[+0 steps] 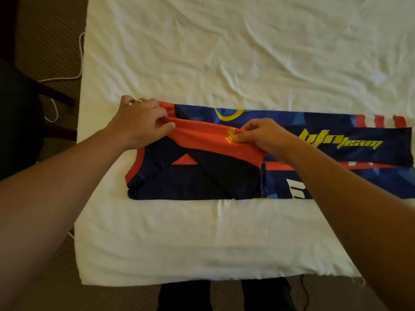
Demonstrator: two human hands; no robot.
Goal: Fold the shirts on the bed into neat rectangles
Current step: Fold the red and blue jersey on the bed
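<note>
Pinching the red sleeve [208, 138] between both hands, left hand [139, 124] and right hand [267, 138], we judge the shirt [325, 140] thin, limp, slippery. We would grip near its folded edges.

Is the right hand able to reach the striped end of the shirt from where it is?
Probably yes: the striped end lies flat and uncovered, but the right hand must first release the red fold.

Looked like a bedroom: a bed [224, 63] under a rumpled white sheet [202, 239], brown carpet [51, 30] at left, white cord [79, 52] trailing there.
</note>
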